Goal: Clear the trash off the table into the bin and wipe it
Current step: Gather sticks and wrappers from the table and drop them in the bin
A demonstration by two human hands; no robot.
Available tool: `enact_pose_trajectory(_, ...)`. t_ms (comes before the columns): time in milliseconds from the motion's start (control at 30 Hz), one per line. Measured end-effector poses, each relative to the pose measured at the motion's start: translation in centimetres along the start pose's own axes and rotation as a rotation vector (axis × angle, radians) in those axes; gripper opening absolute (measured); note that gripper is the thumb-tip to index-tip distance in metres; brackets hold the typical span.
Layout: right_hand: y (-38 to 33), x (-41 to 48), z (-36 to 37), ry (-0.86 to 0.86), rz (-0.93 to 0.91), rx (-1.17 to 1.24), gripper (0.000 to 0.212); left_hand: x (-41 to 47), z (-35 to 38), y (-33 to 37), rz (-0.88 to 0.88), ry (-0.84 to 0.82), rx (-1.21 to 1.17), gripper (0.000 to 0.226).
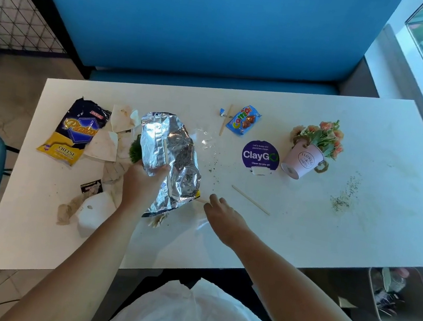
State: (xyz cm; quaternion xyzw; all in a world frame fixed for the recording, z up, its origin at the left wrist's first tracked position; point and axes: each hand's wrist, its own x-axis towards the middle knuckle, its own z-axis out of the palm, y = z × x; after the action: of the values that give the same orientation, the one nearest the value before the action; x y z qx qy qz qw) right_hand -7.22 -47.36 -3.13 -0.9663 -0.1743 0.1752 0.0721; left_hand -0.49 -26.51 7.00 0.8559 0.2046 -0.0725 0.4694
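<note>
Foil bag (169, 160): lifted over centre-left of table (357, 235), tilted, dark specks on its silver face.
Left hand (145, 181): thumb and fingers curled round the bag's lower edge.
Right hand (222, 211): fingers loosely spread, holding nothing, low over the tabletop.
Other trash: Piattos bag (74, 131) and soiled napkins (104, 142) at left; candy wrapper (243, 120), wooden stick (250, 200), crumbs (344, 195) toward middle and right.
Bin (403, 296): on floor, off near-right corner.
Risks, as judged: long carry to bin across tabletop; tilted bag likely to shed more crumbs; slick foil apt to slip from a 1-handed hold; flower pot (306, 157) near that path, easily tipped.
</note>
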Motion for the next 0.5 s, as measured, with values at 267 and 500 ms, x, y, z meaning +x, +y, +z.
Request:
enact_pose_trajectory(267,4.3,0.0,-1.1,0.289,0.255,0.468,0.015,0.1,1.0,0.3,0.021,-0.036,-0.03,0.036)
enact_pose_trajectory(500,8.4,-2.7,-3.4,0.503,0.525,0.711,0.012,-0.2,5.2,2.8,0.039,-0.166,0.01,0.037)
